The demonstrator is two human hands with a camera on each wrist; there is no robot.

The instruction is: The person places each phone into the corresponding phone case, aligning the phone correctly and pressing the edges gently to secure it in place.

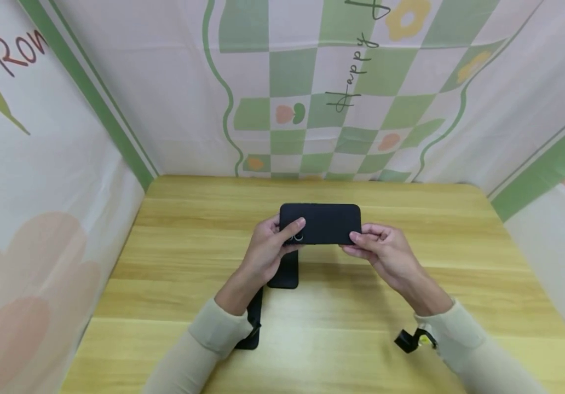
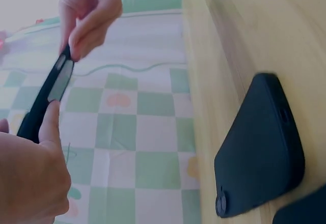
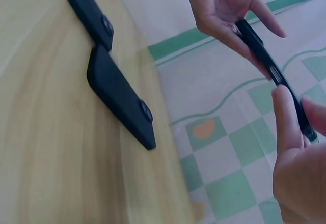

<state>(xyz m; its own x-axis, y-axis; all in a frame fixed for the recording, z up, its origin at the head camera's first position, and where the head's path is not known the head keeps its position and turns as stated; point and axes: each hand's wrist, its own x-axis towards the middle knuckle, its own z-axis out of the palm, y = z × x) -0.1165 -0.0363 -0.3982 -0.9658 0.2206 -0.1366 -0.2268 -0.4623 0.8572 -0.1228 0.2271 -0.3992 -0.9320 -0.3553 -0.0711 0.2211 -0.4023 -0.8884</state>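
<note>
My left hand (image 1: 265, 246) holds one end of a black phone (image 1: 329, 224), its back facing the head camera. The left thumb extends over the back near the camera rings, with fingers beneath. At the other end, my right hand (image 1: 386, 251) pinches a corner between thumb and fingers. In the right wrist view the held phone (image 3: 265, 56) appears edge-on, a light slot in its side. It is raised above the table, and overlaps a second black phone (image 1: 287, 271) lying there in the head view. A third black phone (image 1: 252, 325) is partly hidden by my left forearm.
The light wooden table (image 1: 174, 241) reaches a patterned cloth wall (image 1: 189, 109) at the back. More cloth hangs at the left and right. A small black device (image 1: 407, 340) sits at my right cuff. The two lying phones are close together at left.
</note>
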